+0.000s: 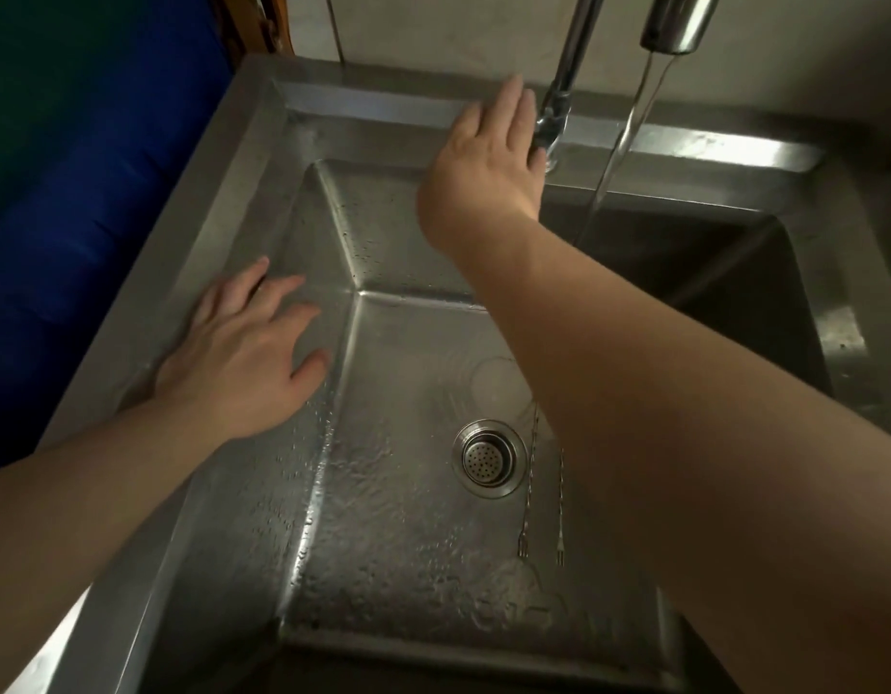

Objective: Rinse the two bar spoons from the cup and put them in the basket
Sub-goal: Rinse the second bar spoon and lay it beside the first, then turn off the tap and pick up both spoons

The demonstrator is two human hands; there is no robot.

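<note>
Both bar spoons [543,493] lie in the wet sink [398,518] beside a clear cup [498,388]; both hands' fingers spread, empty.

- sink [263,157]: silver-grey steel, bright streaks along the rim, basin floor speckled with water drops and ripples
- drain strainer [488,458]: shiny silver ring, centre dotted with small dark holes
- bar spoons [531,493]: thin silver, twisted-pattern stems
- faucet [573,57]: polished chrome
- wall tiles [433,27]: pale grey-white
- panel left of the sink [83,192]: deep blue, shading to dark green at the top
</note>
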